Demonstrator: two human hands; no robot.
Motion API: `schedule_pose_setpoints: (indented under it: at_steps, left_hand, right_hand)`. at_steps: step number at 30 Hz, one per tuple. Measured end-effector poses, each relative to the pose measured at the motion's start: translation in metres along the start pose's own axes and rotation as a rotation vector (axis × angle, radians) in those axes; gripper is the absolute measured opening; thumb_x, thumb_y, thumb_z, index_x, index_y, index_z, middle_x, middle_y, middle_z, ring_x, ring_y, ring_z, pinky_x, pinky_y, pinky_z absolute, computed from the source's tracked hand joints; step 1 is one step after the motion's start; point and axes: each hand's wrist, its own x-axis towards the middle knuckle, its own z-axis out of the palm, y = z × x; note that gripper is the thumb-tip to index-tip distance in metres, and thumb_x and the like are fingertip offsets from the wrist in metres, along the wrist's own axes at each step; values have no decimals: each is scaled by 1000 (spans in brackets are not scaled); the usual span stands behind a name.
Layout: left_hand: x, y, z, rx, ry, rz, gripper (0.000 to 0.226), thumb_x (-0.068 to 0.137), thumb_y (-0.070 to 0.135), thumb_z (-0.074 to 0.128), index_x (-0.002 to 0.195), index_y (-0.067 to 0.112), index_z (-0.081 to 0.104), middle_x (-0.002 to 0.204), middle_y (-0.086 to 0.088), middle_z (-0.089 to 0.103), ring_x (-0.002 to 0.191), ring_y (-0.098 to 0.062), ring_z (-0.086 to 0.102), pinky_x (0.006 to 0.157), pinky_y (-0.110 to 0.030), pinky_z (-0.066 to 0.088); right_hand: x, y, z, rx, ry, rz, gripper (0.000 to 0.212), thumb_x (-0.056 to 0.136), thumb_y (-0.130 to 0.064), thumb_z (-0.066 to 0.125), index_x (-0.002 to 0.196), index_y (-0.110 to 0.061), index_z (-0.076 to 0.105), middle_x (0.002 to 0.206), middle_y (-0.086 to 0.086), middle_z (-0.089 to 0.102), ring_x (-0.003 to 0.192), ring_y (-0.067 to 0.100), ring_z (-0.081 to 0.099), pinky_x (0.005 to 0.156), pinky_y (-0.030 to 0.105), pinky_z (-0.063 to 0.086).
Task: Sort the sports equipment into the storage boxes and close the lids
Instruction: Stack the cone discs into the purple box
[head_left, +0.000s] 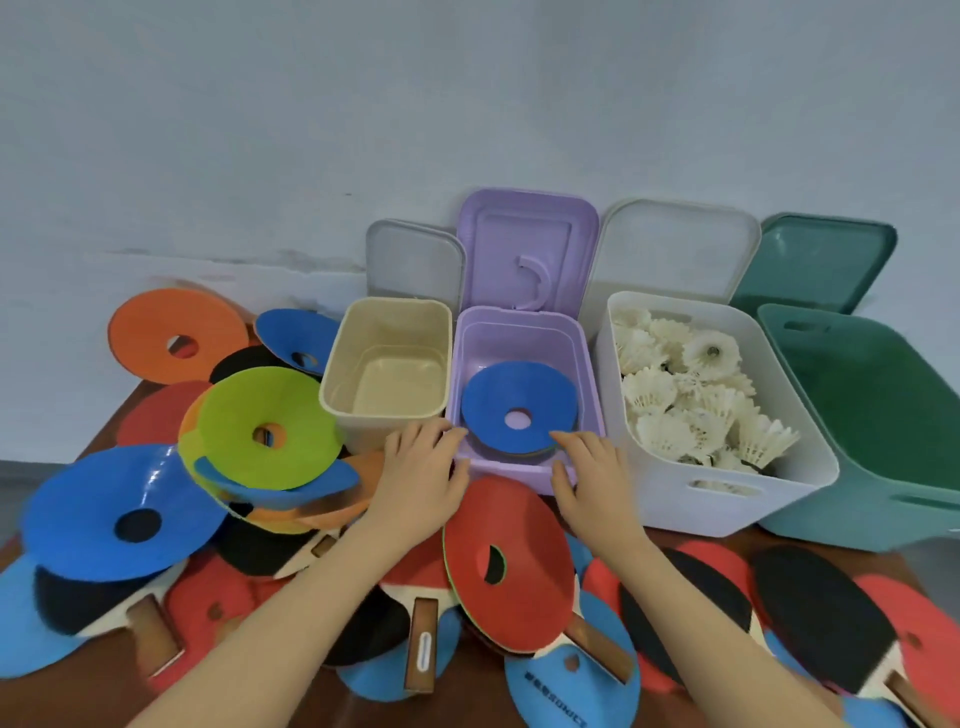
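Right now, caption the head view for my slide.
Both hands at the purple box, blue disc on top inside.

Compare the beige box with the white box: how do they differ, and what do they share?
The beige box is empty; the white box is full of white shuttlecocks. The beige box is smaller and stands left of the purple box; the white box is larger, with a handle slot in its front wall, and stands to the right. Both are open, lids propped behind them.
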Motion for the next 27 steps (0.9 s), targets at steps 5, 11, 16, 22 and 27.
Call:
schedule_pose_setpoints:
  at_steps: [5,11,16,22,27]
  left_hand:
    - [-53,6,16,12,-113,-82,49,83,42,35,112,13,61,104,-2,61,95,-27,56,78,-41,42]
    - [-71,15,30,67,-351,-197,64,95,42,38,147,12,16,131,-3,47,121,-22,42,99,-35,27]
    - [-71,9,33,-44,-293,-172,58,97,26,38,148,14,13,125,-2,52,115,-20,46,96,-34,31]
    - [-72,5,29,-84,-114,-78,48,94,23,37,140,8,39,96,-6,62,89,-27,58,79,-41,44]
    - [-71,5,9,-143,80,-36,45,90,23,37,129,7,53,79,-2,60,75,-21,57,68,-37,44]
  right_hand:
    - [-57,-2,14,13,-112,184,23,84,-16,50,103,-13,64,92,2,60,86,26,55,74,37,41]
    - [-83,5,31,-111,-453,478,47,91,-35,48,135,-20,39,129,5,46,118,28,43,98,40,29]
    - [-83,6,50,9,-508,606,61,89,-38,51,141,-17,27,135,7,44,124,29,41,103,44,27]
    - [-86,13,58,135,-368,531,53,87,-22,55,137,-20,36,129,3,48,121,23,43,102,42,24]
    - [-88,-8,52,433,-147,436,43,86,-8,56,128,-16,50,117,-1,60,105,19,57,91,41,46]
